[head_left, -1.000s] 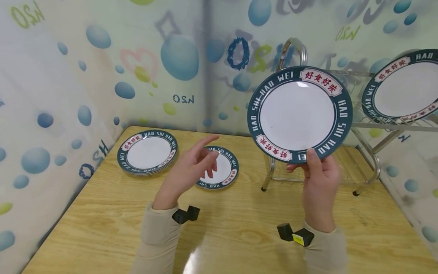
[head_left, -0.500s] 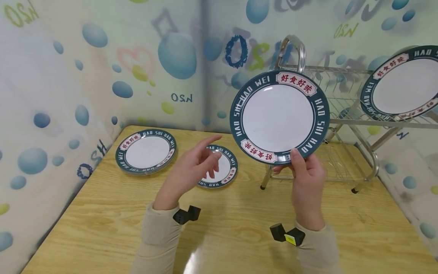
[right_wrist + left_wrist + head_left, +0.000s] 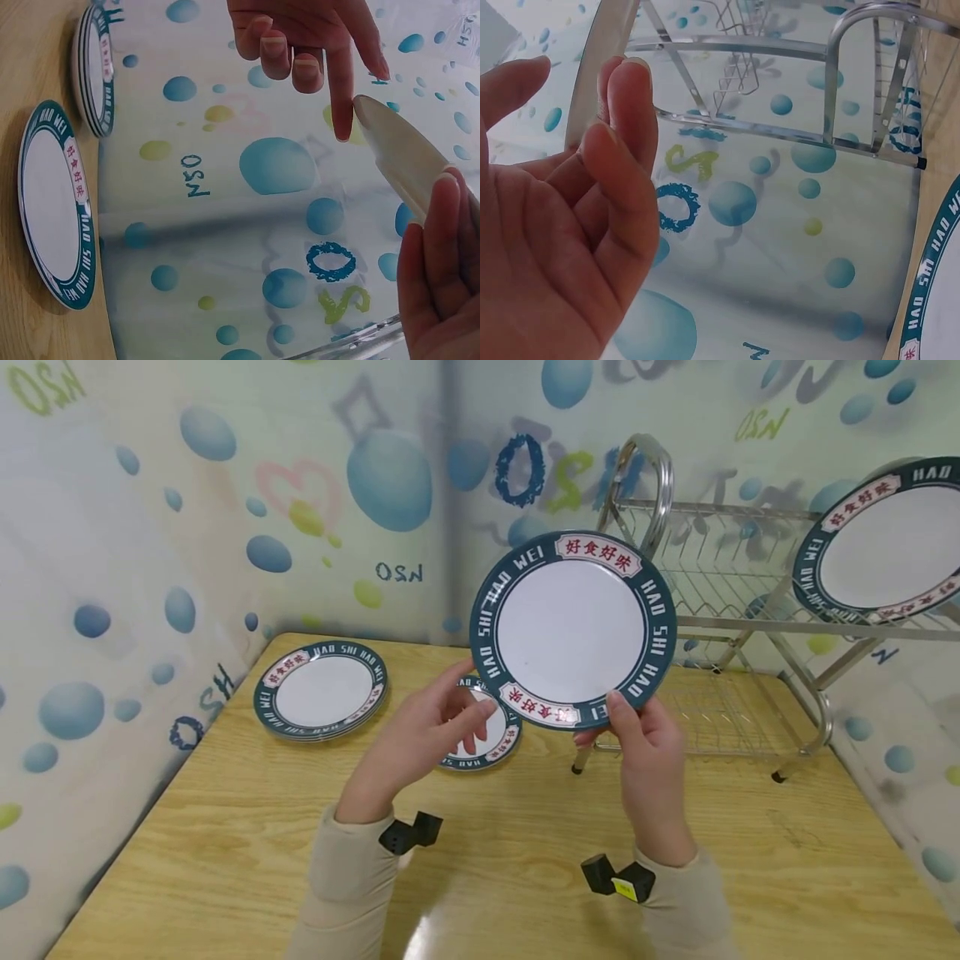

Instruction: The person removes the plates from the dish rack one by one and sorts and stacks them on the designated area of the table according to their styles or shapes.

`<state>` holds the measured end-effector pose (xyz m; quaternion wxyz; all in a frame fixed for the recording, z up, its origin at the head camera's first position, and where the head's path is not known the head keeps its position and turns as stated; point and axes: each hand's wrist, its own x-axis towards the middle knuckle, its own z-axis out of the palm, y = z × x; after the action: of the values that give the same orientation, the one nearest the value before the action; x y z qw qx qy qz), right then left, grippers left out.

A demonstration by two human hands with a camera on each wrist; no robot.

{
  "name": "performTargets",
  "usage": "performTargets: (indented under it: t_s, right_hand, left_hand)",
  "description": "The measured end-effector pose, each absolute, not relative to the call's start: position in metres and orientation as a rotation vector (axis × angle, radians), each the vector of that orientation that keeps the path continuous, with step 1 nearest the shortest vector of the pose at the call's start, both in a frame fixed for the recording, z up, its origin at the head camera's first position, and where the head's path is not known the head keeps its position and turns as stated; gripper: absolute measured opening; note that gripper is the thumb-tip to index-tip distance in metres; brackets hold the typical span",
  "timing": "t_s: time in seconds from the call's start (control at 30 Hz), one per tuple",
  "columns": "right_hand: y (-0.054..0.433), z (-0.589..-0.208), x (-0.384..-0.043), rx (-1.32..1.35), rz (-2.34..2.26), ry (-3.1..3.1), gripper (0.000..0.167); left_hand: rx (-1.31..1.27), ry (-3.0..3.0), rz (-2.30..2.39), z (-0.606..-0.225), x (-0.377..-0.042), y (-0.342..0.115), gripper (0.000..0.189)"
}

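Observation:
A round white plate (image 3: 573,631) with a dark green lettered rim is held up, tilted toward the head camera. My right hand (image 3: 652,768) pinches its lower edge, thumb on the face and fingers behind. Close to the plate's left edge is my left hand (image 3: 420,735), index finger extended and the others loosely bent. In the right wrist view the left index fingertip is right by the rim of the held plate (image 3: 405,157); contact cannot be told. A smaller matching plate (image 3: 504,739) lies on the table, partly hidden behind the left hand.
Several matching plates are stacked (image 3: 326,693) at the back left of the wooden table (image 3: 525,852). A two-level metal dish rack (image 3: 735,625) stands at the back right, with another plate (image 3: 892,547) upright in it. Patterned walls (image 3: 390,602) rise behind and at the sides.
My right hand has carried the held plate left and slightly down, away from the rack and toward the left hand. The left hand has barely moved.

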<state>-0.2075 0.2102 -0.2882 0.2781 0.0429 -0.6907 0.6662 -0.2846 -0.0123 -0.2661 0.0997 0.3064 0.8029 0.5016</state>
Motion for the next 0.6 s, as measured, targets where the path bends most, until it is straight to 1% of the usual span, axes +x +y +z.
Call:
performTargets:
  t_s: [0.13,0.3,0.6]
  right_hand:
    - [0.208,-0.288,-0.207,0.103,1.778,-1.903,0.027]
    - [0.206,-0.288,-0.207,0.107,1.779,-1.93,0.028]
    - [0.206,-0.29,-0.209,0.169,1.875,-1.968,0.024]
  left_hand:
    - [0.89,2.359,1.496,-0.255,-0.278,-0.01,0.044]
    - [0.886,2.323,1.547,-0.242,-0.27,-0.011,0.04]
    - [0.867,2.292,1.619,-0.244,-0.271,-0.015,0.029]
